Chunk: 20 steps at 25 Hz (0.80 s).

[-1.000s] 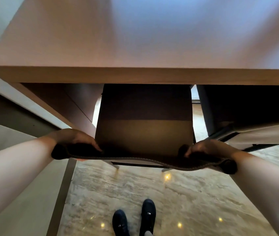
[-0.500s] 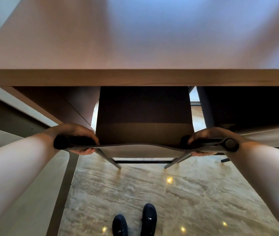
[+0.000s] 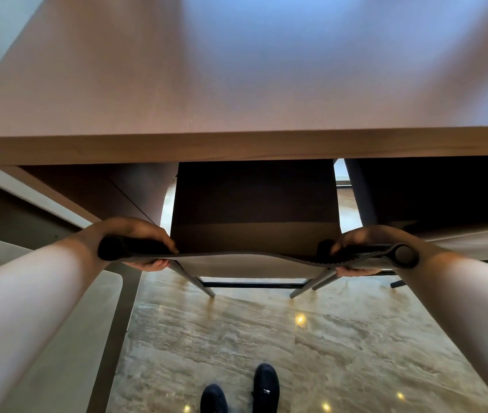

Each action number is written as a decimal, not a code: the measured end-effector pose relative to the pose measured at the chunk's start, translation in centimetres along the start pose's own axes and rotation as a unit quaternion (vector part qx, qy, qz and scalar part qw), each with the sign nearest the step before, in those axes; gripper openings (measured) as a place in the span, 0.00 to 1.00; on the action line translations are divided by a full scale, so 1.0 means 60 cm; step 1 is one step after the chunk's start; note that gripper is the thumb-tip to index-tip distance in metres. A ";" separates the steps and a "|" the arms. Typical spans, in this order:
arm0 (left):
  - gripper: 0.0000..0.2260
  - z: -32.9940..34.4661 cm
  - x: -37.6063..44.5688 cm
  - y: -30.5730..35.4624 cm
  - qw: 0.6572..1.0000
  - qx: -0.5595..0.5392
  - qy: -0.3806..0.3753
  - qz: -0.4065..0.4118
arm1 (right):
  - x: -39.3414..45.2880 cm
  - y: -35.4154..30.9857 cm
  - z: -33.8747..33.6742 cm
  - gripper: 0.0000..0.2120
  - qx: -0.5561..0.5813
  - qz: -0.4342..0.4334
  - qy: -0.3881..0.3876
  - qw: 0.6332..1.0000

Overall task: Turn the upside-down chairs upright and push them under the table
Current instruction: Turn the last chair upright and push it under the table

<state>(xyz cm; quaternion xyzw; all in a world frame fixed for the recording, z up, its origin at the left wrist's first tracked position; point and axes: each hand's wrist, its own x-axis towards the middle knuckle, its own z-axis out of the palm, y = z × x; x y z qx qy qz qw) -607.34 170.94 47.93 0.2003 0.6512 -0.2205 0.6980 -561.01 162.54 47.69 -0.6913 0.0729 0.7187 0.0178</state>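
Note:
An upright chair (image 3: 251, 266) with a pale backrest and dark top rail stands on the floor, its seat tucked into the shadow beneath the wooden table (image 3: 236, 147). My left hand (image 3: 135, 234) grips the left end of the top rail, fingers over the top and thumb below. My right hand (image 3: 362, 242) grips the right end the same way. Two grey rear legs and a dark crossbar show below the backrest. A second chair (image 3: 469, 242) sits under the table at the right, partly hidden by my right arm.
The table's side panel (image 3: 94, 192) drops at the left of the chair. A grey wall and skirting (image 3: 13, 210) run along the left. Glossy marble floor (image 3: 266, 347) stretches toward my two black shoes (image 3: 239, 391).
The chair has slid forward under the table with both hands still on its top rail. The backrest now stands closer to the table edge and its rear legs show.

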 end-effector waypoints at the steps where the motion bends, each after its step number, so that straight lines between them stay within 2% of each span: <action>1: 0.19 0.005 -0.008 0.003 1.000 -0.020 -0.003 0.003 | 0.001 -0.001 0.002 0.14 -0.009 -0.002 0.000 1.000; 4: 0.21 0.028 -0.048 0.000 0.997 -0.059 -0.026 0.034 | -0.021 -0.007 0.009 0.20 -0.081 -0.004 0.007 0.997; 6: 0.21 0.039 -0.065 -0.021 0.983 -0.157 -0.015 0.090 | -0.053 -0.003 0.007 0.20 -0.129 -0.036 0.023 0.991; 7: 0.19 0.047 -0.069 -0.038 0.963 -0.237 -0.008 0.126 | -0.074 0.005 0.006 0.21 -0.139 -0.061 0.028 0.988; 9: 0.11 0.071 -0.078 -0.084 0.912 -0.354 0.030 0.207 | -0.110 0.033 -0.001 0.21 -0.092 -0.126 0.038 0.987; 11: 0.09 0.117 -0.079 -0.126 0.886 -0.365 0.083 0.272 | -0.143 0.079 0.006 0.11 0.005 -0.212 0.030 0.977; 12: 0.10 0.148 -0.077 -0.144 0.883 -0.372 0.089 0.272 | -0.156 0.105 0.010 0.07 0.024 -0.251 0.034 0.967; 13: 0.11 0.182 -0.079 -0.156 0.891 -0.367 0.085 0.254 | -0.168 0.135 0.013 0.06 0.038 -0.286 0.047 0.956; 16: 0.16 0.310 -0.119 -0.157 0.939 -0.256 0.003 0.228 | -0.203 0.222 0.016 0.14 0.108 -0.334 0.089 0.932; 18: 0.16 0.402 -0.170 -0.122 0.943 -0.160 -0.009 0.290 | -0.242 0.282 0.013 0.15 0.149 -0.362 0.108 0.914; 20: 0.15 0.476 -0.222 -0.096 0.918 -0.080 0.008 0.389 | -0.255 0.345 0.011 0.11 0.205 -0.407 0.131 0.880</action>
